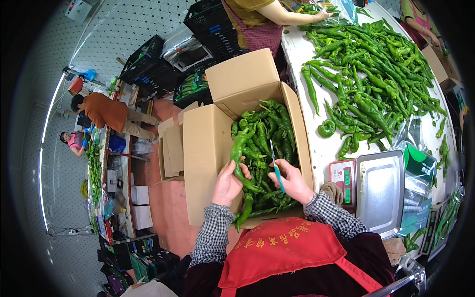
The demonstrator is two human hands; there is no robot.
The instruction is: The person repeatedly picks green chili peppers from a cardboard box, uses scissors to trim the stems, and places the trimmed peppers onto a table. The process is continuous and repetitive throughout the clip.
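My left hand [230,182] holds a long green pepper [239,152] upright over an open cardboard box [202,148]. Scissors with a teal handle [278,174] are in my right hand [293,182], their blades pointing away from me over the peppers [263,141] that fill the box. Whether the blades are apart is too small to tell. One pepper [245,211] lies at the box's near edge, below my left hand. To the right, a large heap of green peppers [374,78] covers much of a white table [308,144].
A red digital scale [342,182] with a metal tray [380,193] stands on the table beside plastic bags [417,163]. Black crates [211,29] and another cardboard box [172,148] are beyond and left. Co-workers stand at the table's far end and at a left bench.
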